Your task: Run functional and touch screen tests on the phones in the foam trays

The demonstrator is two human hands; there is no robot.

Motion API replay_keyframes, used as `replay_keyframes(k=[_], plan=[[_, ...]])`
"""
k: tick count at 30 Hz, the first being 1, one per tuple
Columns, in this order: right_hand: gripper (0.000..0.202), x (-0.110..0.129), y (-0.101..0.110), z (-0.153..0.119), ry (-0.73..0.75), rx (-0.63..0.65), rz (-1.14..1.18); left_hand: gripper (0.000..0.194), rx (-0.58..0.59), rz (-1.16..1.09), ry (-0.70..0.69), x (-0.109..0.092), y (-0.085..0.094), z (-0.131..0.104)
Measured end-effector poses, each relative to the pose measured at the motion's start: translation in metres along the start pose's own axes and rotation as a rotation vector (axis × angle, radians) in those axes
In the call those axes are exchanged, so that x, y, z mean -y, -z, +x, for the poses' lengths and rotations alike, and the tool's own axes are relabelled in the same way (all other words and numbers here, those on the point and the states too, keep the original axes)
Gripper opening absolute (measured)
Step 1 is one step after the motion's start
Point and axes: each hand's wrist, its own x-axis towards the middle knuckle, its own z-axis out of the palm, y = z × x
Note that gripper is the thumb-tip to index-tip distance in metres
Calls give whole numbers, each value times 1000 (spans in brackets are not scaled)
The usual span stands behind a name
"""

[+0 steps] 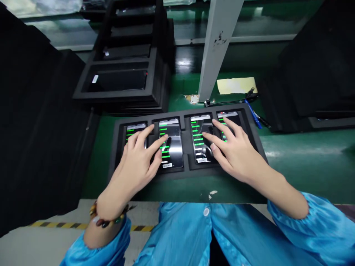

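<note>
A black foam tray (186,142) lies on the bench in front of me with several lit smartphones in its slots, their dark screens listing green text. My left hand (138,155) spreads its fingers over the two left phones. Its index fingertip is at the screen of the second smartphone (173,147), and it covers much of the leftmost smartphone (133,128). My right hand (234,147) is also open, index finger at the third smartphone (199,142). Its other fingers reach over the rightmost smartphone (231,117), which they partly hide. Neither hand grips anything.
Stacked black foam trays (154,79) holding dark phones stand at the back left. A grey metal post (215,51) rises behind my tray. Near it lie a yellow paper (235,85), a black cable (230,102) and a blue pen (253,113). Tall black stacks flank both sides.
</note>
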Motion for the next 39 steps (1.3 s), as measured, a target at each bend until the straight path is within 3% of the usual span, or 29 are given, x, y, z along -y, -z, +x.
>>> replay_keyframes(k=[4,12,29,34,39], plan=[[46,4,-1,-12,15,67,2,49,66,10,-22,0,-2,-14],[48,-2,-15,10,21,-2,-42,52,46,12,-23,4,-10,13],[49,7,-15,0,27,12,-55,54,28,34,7,4,-14,24],[49,-18,9,-1,-16,-96,58,52,-17,27,-3,7,-11,22],[53,-52,25,-34,-38,-257,167,49,-175,-24,4,19,3,0]])
